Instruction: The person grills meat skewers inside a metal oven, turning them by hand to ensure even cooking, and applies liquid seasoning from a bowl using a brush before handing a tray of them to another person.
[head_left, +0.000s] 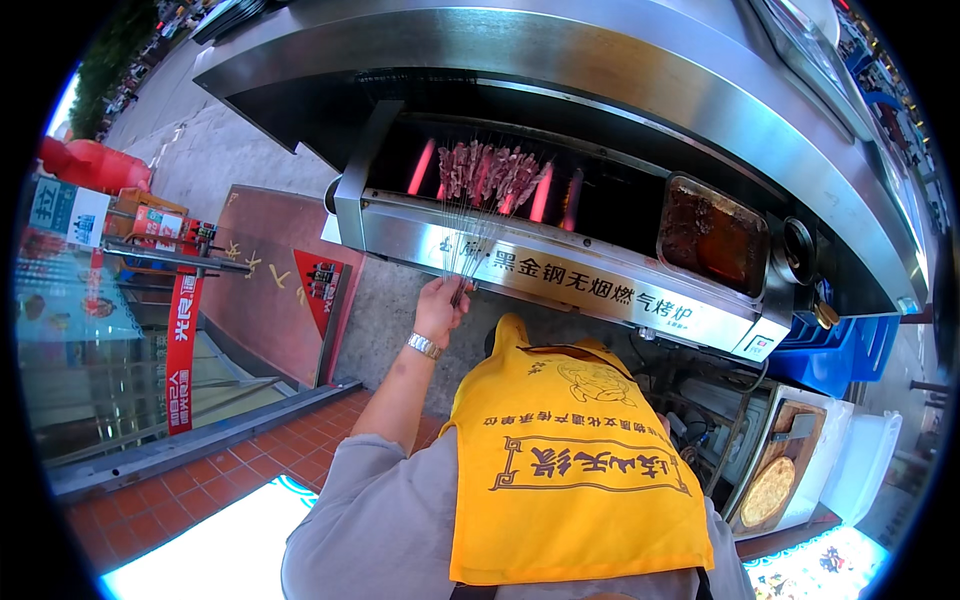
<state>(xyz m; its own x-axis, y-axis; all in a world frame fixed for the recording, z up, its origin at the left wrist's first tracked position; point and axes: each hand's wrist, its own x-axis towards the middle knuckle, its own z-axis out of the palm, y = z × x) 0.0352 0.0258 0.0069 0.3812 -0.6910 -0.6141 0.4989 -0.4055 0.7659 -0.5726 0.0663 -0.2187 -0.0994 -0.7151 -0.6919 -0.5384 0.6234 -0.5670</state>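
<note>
My left hand (442, 306) is closed around the lower ends of a bunch of thin metal skewers, just off the front of a gas grill (390, 225). Small pieces of meat (491, 176) crowd the far ends of the skewers and lie over the grill's glowing burner bars (541, 193). The bare skewer shafts fan across the steel front panel, which bears writing. A metal-banded watch (425, 345) is on my left wrist. My right hand is out of view, on the far side of my yellow apron (577, 480).
A steel hood edge (525, 45) curves above the grill. At the grill's right end sit a tray of dark reddish liquid (712, 232) and a round metal container (795, 251). Lower right are blue crates (806, 360) and a flatbread (767, 491) beside a cleaver (799, 426) on a wooden board.
</note>
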